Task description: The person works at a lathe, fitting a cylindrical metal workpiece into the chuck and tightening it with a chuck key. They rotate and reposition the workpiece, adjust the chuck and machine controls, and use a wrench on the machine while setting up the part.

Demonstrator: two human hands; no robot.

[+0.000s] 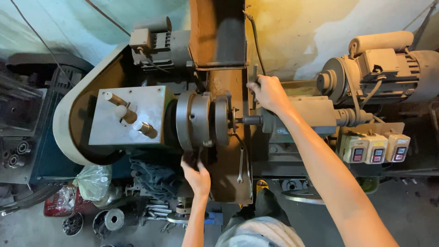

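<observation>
Right, you're at the lathe w/ both hands on it. Your left hand is just below the chuck, fingers curled up against its lower rim; whether they actually clamp anything there I can't tell, the fingertips are hidden. Your right hand is right of the chuck, closed round the upright lever above the tailstock.

Looks like a setup step: chuck steadied or turned by hand while the tailstock end gets locked or freed. Next move prob. calls for a firm grip on that lever and fingers kept off the chuck's face.

The chuck's axis runs left-right across the view, face pointing right toward the tailstock spindle, which lines up w/ it and stops just short of it. A spanner lies below-right of the chuck, long axis up-down. Three switch boxes sit well right of the chuck, motor above them, grey gearbox immediately left.
</observation>
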